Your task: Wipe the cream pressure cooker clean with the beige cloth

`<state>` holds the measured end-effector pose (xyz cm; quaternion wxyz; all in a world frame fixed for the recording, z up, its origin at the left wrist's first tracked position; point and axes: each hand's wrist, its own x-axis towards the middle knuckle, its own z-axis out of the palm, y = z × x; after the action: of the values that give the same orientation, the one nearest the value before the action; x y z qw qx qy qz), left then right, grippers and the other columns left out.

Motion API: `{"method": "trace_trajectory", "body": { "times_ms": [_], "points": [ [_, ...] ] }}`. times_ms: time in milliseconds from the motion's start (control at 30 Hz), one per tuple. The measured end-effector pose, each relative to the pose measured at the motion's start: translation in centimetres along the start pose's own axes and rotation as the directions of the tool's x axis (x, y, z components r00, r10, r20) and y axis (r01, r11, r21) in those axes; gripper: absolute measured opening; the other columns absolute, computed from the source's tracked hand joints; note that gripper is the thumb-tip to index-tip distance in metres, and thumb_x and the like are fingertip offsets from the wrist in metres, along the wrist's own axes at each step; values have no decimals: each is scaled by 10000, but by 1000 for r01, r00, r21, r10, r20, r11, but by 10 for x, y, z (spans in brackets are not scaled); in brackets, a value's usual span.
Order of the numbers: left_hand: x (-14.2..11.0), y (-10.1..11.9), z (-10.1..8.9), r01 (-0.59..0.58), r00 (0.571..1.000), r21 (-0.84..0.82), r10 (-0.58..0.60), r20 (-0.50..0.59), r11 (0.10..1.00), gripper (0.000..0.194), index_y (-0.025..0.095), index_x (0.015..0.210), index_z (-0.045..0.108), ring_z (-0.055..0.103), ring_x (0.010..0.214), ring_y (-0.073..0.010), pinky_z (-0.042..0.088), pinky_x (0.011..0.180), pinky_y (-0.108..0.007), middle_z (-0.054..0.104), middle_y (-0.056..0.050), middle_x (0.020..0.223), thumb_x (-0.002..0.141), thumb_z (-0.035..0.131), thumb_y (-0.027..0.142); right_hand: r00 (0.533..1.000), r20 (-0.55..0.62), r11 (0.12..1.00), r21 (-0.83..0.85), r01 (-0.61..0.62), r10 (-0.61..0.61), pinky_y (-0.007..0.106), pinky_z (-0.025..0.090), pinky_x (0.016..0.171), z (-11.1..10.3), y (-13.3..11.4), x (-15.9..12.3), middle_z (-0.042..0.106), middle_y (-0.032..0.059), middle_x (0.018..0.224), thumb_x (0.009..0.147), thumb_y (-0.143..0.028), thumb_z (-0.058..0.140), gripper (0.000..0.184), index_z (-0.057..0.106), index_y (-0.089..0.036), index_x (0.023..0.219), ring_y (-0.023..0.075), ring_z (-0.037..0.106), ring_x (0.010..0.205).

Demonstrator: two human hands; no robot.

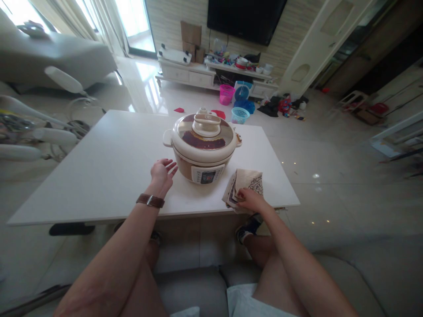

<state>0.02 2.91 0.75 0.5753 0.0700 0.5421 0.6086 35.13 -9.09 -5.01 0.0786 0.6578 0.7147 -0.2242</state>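
A cream and tan electric cooker (185,165) stands upright on the white table (109,176), its lid (228,132) on and its control panel facing me. My left hand (162,175) is at the cooker's left side, palm turned up and fingers apart, with nothing in it. Whether its fingertips touch the cooker, I cannot tell. To the right of the cooker, my right hand (251,200) pinches the edge of a folded beige cloth (249,178) with a dark pattern. That cloth lies near the table's front right edge.
Beyond the table, a pink basket (226,94) and a light blue basket (240,115) stand on the tiled floor. A white TV cabinet (198,77) loaded with clutter lines the wall. Several white-padded frame arms (54,136) rise at the left. I sit on a grey sofa (191,290).
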Motion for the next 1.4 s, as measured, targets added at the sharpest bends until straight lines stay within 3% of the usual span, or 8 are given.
{"method": "trace_trajectory", "body": {
  "times_ms": [300,567,767,833,933,1133,1267,1400],
  "points": [
    [3,0,-1,-1,1000,13,1,5,1000,192,207,804,542,634,866,-186,566,871,-353,611,-47,901,720,570,36,989,-113,967,-226,-117,93,361,517,867,16,-34,9,688,170,1280,873,-231,711,401,609,-182,1258,310,672,1170],
    [-1,5,-2,5,1000,-10,-5,3,1000,172,196,777,540,631,830,-172,547,838,-330,616,-41,891,741,549,28,930,-287,937,-191,-292,231,405,477,925,-11,19,16,743,168,1140,896,-140,611,237,761,-210,1066,320,681,1121],
    [-4,0,-1,19,999,-2,-19,49,1000,174,199,787,540,625,819,-179,541,838,-344,610,-43,868,731,564,37,917,-315,952,256,-166,244,387,510,964,-15,36,25,745,113,1216,784,-173,679,356,731,-197,1135,255,674,1094],
    [-5,-4,0,21,998,24,-22,62,999,170,200,795,541,623,812,-182,537,825,-346,609,-45,862,735,565,43,884,-380,848,529,-34,273,372,534,917,-21,31,33,752,104,1187,802,-256,658,303,721,-190,1091,230,682,1042],
    [-7,-14,1,-63,996,120,55,66,991,147,200,835,554,623,821,-177,529,806,-338,611,-46,897,761,554,73,861,-368,485,858,168,352,342,545,843,-34,15,46,765,86,1134,787,-379,673,293,721,-202,1014,222,702,1019],
    [-24,-54,1,-331,942,397,328,76,856,435,235,1187,526,599,1206,-236,504,1064,-429,575,-95,1279,773,611,130,861,-239,-180,919,349,449,258,543,813,-68,-25,81,785,17,1030,803,-362,737,171,735,-238,922,164,737,972],
    [-46,-88,0,-412,909,518,374,182,750,733,201,1439,377,374,1512,-292,297,1287,-461,417,-180,1528,759,642,130,854,-148,-295,897,328,498,227,553,711,-97,-39,110,741,-5,798,898,-390,745,205,678,-226,795,119,690,739],
    [-59,-106,0,-538,840,498,381,387,680,905,151,1567,278,323,1569,-313,204,1338,-463,384,-205,1606,745,658,142,843,-168,-208,927,311,512,190,496,559,-117,-41,129,655,-20,629,884,-347,804,281,615,-207,729,88,577,560]
  ]
}}
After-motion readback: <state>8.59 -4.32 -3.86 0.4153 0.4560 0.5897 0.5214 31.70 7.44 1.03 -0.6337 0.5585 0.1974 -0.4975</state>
